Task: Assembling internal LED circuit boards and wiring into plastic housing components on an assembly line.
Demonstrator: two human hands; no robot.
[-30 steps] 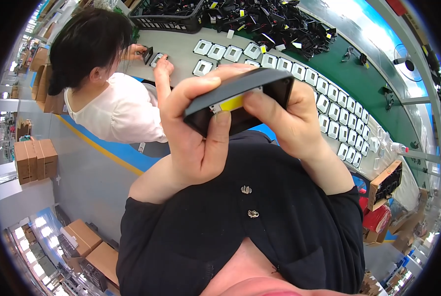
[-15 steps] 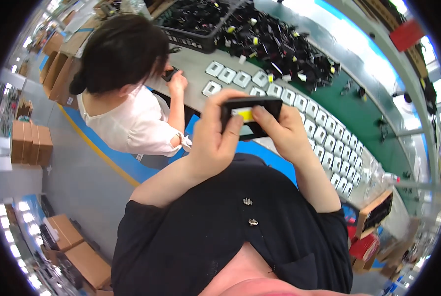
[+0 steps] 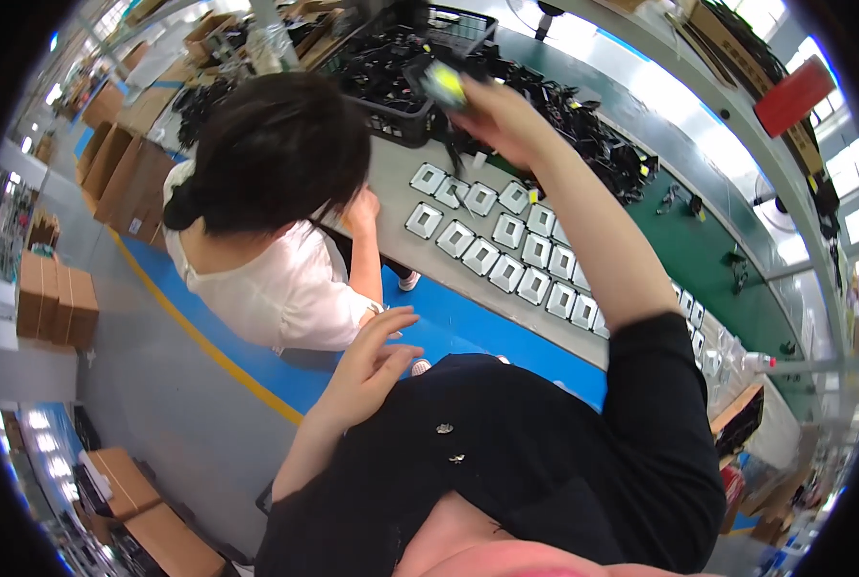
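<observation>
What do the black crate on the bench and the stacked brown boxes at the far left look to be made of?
The black crate: likely moulded plastic, matt, going by its open lattice wall and thick rim. The brown boxes: apparently corrugated cardboard, plain tan and dull, with square folded edges; too small to see any fluting. The right hand reaches out beside the crate with a small black-and-yellow part, probably plastic.

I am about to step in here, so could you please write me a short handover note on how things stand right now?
Right hand: stretched out over the grey workbench, gripping a small black device with a yellow label above the black mesh basket of black cabled parts.
Left hand: empty, fingers spread, held in front of the black shirt, touching nothing.
On the bench: rows of square white frames laid out side by side; a heap of black cabled parts beyond them.
A co-worker in a white shirt leans over the bench at the left.
Done: the device is in hand. Left: it has not been set down.
</observation>
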